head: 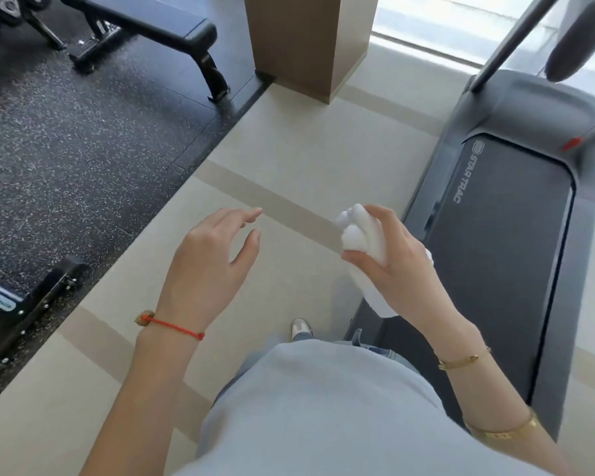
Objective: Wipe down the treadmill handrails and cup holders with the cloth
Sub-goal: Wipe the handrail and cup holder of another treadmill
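White cloth (364, 245) sits bunched in the right hand's (395, 259) grip; left hand (207, 259) hovers released, fingers spread.

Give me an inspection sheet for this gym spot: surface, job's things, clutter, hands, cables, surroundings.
Surface: pale tiled floor with darker stripes; speckled black rubber mat to the left.
Job's things: white cloth bunched in the right hand; treadmill to the right, its belt bare; one grey handrail at the top right, not yet touched; cup holders not in view.
Clutter: nothing seen.
Hands: right hand grips the cloth beside the treadmill; left hand open, holding nothing.
Cables: nothing seen.
Surroundings: black weight bench on the mat, brown pillar, bright window behind, another black machine frame at the left edge.
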